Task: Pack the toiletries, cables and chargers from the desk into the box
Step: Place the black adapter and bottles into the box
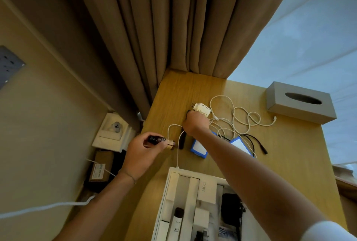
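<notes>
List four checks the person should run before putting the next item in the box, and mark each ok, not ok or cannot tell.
1. Left hand grips the small dark bottle: ok.
2. Right hand grips the white charger: ok.
3. White cables untangled: not ok, looped together on the desk.
4. Free room in the box: cannot tell.

Daylight comes through the sheer [301, 33] to the right of the curtain [154, 28], pale and bluish. Left of the curtain the wall [48, 115] sits dimmer, in a warm yellow cast. Below the curtain the desk [286, 144] is evenly lit, with soft, faint shadows and no harsh glare. Wide-angle distortion bends straight lines toward the edges. Detail is soft throughout, slightly smeared in the bottom corners.
</notes>
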`<state>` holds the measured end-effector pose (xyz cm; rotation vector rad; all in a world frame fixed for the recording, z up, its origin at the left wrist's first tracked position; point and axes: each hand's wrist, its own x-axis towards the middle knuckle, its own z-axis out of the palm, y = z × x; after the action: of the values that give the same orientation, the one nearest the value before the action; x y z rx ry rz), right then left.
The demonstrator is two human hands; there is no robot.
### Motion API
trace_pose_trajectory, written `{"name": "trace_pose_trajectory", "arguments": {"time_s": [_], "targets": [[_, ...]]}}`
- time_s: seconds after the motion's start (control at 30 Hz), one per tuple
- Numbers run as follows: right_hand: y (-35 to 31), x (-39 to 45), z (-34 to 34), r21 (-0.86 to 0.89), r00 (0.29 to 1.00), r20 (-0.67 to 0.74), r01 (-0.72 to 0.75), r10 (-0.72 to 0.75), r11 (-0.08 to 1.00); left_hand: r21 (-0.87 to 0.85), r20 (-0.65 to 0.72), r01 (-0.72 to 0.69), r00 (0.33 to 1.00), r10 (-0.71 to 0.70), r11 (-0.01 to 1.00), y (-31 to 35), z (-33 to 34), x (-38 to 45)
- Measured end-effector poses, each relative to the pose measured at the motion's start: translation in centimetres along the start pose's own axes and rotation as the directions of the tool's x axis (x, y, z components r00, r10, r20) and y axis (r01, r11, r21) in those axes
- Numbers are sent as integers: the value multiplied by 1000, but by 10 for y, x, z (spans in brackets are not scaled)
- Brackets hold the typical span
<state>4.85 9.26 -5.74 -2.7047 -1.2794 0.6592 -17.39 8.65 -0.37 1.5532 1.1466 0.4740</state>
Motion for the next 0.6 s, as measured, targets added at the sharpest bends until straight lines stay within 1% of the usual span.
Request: {"name": "trace_pose_trajectory", "arguments": {"time_s": [0.07, 0.17, 0.23, 0.3, 0.37, 0.47, 0.53, 0.6], "targets": [[-2, 9, 3, -84, 1000, 0, -27, 27, 996, -46, 18, 23, 1000, -23, 999, 5, -3, -4], [-7, 18, 8, -185, 996, 55, -54, 65, 981, -88, 48, 24, 999, -20, 996, 12, -6, -12], [-12, 21, 13, -191, 994, 73, -68, 84, 979, -124, 65, 34, 998, -26, 992, 18, -8, -18], [-17, 23, 17, -151, 992, 78, -86, 98, 985, -181, 85, 55, 996, -41, 982, 22, -8, -24], [-19, 25, 18, -47, 988, 71, -133, 136, 990, -214, 103, 68, 994, -46, 975, 26, -8, -30], [-19, 25, 14, 192, 981, 63, -193, 184, 962, -229, 104, 75, 993, -52, 970, 28, -11, -38], [-18, 21, 5, 323, 983, 60, -184, 174, 928, -234, 100, 95, 992, -74, 968, 28, -13, -43], [-17, 13, -8, 471, 990, 60, -141, 128, 871, -226, 112, 113, 990, -89, 968, 30, -14, -49]]}}
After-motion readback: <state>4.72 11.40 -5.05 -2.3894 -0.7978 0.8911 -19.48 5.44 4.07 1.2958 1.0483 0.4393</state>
